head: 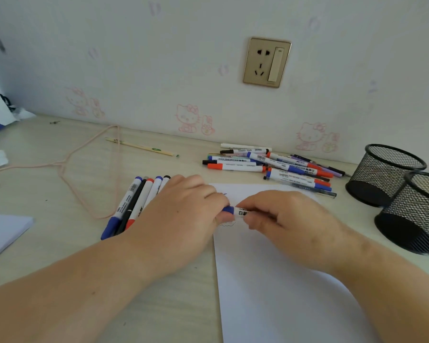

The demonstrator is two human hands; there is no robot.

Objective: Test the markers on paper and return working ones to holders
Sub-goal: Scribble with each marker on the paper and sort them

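The blue-capped marker (pixel 235 211) lies nearly level over the top of the paper (pixel 270 280), its long axis running left to right, blue cap to the left and white barrel to the right. The left hand (pixel 183 219) pinches the cap end with curled fingers; the right hand (pixel 290 219) has its fingers curled round the barrel, so most of the marker is hidden between them. Both hands sit on the one marker; whether the cap is coming off or going on cannot be told from this view, but either way the move looks to run along that left-right axis.

A faint squiggle (pixel 227 225) shows on the paper just near of the marker, and a small blue mark just far of it.

The two black mesh holders (pixel 382 174) stand to the right, well apart from the marker and on the right hand's side, so I would judge that hand the better placed to carry it there. A row of markers (pixel 131 206) lies left of the paper, partly under the left hand; a looser pile of markers (pixel 278 167) lies far of the paper on the tabletop (pixel 60 174), near the wall.
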